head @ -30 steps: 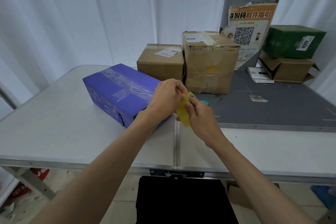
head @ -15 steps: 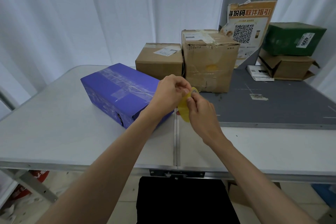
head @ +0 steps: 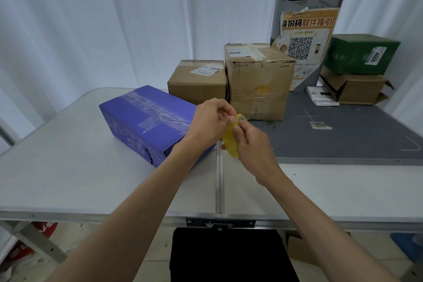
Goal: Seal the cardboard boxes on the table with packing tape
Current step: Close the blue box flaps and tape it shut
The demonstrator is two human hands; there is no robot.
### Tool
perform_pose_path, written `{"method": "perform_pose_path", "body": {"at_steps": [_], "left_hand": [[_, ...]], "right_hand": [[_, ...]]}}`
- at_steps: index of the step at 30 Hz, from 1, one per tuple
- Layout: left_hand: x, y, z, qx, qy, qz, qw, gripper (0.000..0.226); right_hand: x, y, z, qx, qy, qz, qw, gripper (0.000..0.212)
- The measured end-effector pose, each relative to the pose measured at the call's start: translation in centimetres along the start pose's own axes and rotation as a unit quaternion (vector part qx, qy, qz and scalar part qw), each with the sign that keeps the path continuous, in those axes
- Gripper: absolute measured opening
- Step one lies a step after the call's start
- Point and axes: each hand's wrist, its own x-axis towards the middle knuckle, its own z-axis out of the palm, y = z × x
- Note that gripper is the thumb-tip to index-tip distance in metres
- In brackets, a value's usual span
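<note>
A yellowish roll of packing tape (head: 230, 138) is held above the table between both hands. My right hand (head: 254, 144) grips the roll from the right side, thumb on its rim. My left hand (head: 211, 121) pinches at the roll's top edge with curled fingers. Just left of the hands lies a purple box (head: 142, 121) with clear tape strips along its top. Behind it stand a low brown cardboard box (head: 196, 82) and a taller brown cardboard box (head: 258, 84) with old tape on it.
A white folding table (head: 68, 178) has a dark grey mat (head: 343, 135) on its right half. At the back right a green box (head: 361, 56) sits on an open brown box (head: 357, 89), beside a small white booklet (head: 321, 96). A poster stand (head: 304, 36) rises behind.
Both hands with the roll have stayed in nearly the same spot; the fingers of my left hand shifted slightly on the roll's top edge.
</note>
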Motion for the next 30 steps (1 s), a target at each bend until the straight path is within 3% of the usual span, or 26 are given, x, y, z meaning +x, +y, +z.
{"method": "perform_pose_path", "body": {"at_steps": [7,15,24,27,30], "left_hand": [[-0.1,-0.1,0.1,-0.029,-0.009,-0.018,0.999,0.011],[-0.2,-0.1,1.3,-0.031,0.039,-0.009,0.999,0.011],[-0.5,-0.8,1.5,-0.002,-0.015,0.014,1.0,0.003],[0.0,-0.6,1.4,0.021,-0.016,0.039,0.999,0.016],[0.4,-0.2,1.1,0.043,-0.016,0.054,0.997,0.014]], "right_hand": [[-0.1,0.4,0.2,-0.008,0.0,0.004,1.0,0.035],[0.2,0.4,0.2,-0.025,0.04,-0.019,0.999,0.03],[0.3,1.2,-0.8,-0.002,0.013,-0.005,1.0,0.032],[0.3,1.5,-1.1,-0.01,0.012,-0.013,1.0,0.032],[0.3,1.6,-1.3,-0.01,0.003,-0.008,1.0,0.033]]}}
